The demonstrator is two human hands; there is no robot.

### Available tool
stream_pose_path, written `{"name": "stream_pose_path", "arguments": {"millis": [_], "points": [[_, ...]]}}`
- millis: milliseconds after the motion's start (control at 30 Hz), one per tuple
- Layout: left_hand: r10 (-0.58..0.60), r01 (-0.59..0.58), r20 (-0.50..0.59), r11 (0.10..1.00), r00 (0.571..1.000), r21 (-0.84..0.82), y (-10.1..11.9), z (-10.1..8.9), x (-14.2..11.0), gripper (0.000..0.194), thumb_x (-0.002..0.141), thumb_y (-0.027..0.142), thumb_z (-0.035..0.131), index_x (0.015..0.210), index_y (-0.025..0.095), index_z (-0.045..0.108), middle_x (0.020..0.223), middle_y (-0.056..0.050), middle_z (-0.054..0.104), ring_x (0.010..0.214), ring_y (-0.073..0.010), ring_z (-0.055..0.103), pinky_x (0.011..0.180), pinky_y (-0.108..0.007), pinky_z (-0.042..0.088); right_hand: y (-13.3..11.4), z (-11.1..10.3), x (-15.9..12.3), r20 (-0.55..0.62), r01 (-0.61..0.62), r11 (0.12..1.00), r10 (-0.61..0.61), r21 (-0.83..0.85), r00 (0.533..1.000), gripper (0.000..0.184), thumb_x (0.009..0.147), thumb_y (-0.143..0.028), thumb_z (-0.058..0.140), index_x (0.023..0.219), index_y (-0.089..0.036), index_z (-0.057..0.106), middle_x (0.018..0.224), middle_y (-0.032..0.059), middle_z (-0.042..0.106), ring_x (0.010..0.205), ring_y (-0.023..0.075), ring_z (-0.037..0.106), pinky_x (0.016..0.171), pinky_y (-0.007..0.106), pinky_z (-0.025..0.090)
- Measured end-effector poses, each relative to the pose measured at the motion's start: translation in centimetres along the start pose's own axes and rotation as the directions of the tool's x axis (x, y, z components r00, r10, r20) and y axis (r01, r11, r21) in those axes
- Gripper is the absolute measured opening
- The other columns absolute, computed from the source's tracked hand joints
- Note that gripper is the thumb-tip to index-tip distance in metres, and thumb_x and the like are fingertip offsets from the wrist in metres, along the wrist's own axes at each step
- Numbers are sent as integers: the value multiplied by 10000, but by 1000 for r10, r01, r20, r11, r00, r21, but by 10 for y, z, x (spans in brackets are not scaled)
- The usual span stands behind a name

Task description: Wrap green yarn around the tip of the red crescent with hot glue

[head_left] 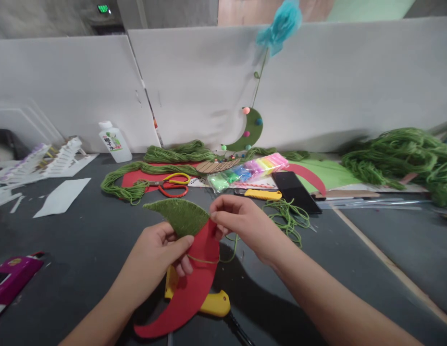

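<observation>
My left hand point(162, 252) grips a red crescent-shaped cutout point(194, 283) held above the dark table. The crescent's upper tip is wound in green yarn point(182, 214). My right hand point(238, 221) pinches the loose green yarn strand at the crescent's outer edge. The strand loops across the red part and trails down to the right. A yellow glue gun point(212, 303) lies on the table under the crescent.
Green yarn skeins point(162, 168), scissors point(173, 185), a pack of coloured clay point(248, 170), a yellow cutter point(263, 194), a black phone point(295, 191) and a white bottle point(114, 142) lie behind. A finished green crescent point(249, 132) hangs on the white partition. A magenta box point(10, 278) sits at left.
</observation>
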State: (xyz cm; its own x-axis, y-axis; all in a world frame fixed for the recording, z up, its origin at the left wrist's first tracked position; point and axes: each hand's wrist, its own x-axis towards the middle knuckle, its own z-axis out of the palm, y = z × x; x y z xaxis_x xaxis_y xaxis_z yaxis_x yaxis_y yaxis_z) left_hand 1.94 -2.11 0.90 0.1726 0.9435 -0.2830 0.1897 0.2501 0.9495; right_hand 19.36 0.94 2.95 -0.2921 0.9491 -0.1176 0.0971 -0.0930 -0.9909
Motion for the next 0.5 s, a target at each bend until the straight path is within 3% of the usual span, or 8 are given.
{"name": "stream_pose_path", "arguments": {"millis": [233,500], "points": [[-17,17,-16,1000,1000,3,2,1,-1,174,724,329,599,712,156,587,425,-8,626,376,-146,573,426,-233,460,-2,1,-1,-11,-31,999,32,15,999,138,687,-61,489,627,-177,536,469,-60,503,473,83,503,512,221,415],[-9,10,-23,999,1000,49,2,2,-3,191,753,333,593,669,163,569,445,-12,636,402,-145,587,452,-235,464,2,4,0,-23,44,999,-43,30,999,117,701,-81,489,646,-178,527,526,-62,483,482,70,461,512,220,408]]}}
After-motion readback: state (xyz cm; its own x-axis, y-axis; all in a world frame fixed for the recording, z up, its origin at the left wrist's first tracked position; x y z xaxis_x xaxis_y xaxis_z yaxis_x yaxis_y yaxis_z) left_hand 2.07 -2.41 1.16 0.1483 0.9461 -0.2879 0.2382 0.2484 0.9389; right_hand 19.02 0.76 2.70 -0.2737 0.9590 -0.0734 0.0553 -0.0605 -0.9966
